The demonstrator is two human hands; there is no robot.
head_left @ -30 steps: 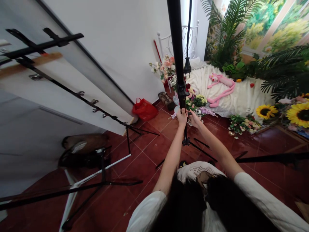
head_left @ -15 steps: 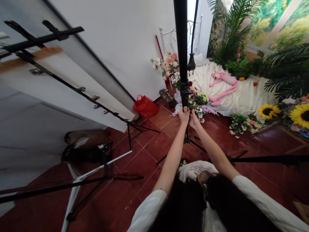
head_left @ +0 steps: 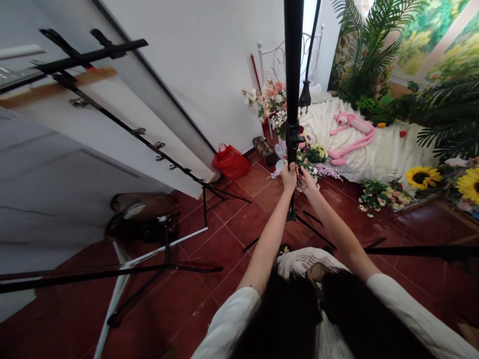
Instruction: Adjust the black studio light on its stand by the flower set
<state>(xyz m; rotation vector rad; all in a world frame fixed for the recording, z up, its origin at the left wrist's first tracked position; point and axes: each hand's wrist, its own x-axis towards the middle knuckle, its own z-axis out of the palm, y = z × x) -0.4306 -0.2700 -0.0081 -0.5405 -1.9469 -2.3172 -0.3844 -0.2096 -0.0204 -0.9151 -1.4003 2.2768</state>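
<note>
A black light stand [head_left: 294, 55] rises in front of me, its upper end out of view and its tripod legs on the tiled floor. My left hand [head_left: 288, 177] is wrapped round the pole, just below a black clamp collar [head_left: 294, 135]. Close on the pole's right side is my right hand [head_left: 307, 180], its fingers slightly bent and apart; whether a fingertip touches the pole is hard to see. A black power plug [head_left: 305, 94] dangles on its cord beside the upper pole.
On the left, a backdrop stand [head_left: 112, 112] with clips leans across white boards. A red bag [head_left: 231, 162] sits by the wall. Flowers and a pink plush toy [head_left: 352, 132] on white cloth [head_left: 392, 149] lie ahead. Stand legs cross the floor on both sides.
My right hand has eased slightly away from the pole, its fingers looser. The left hand keeps its hold. The whole view has shifted a little, with the surroundings now farther right.
</note>
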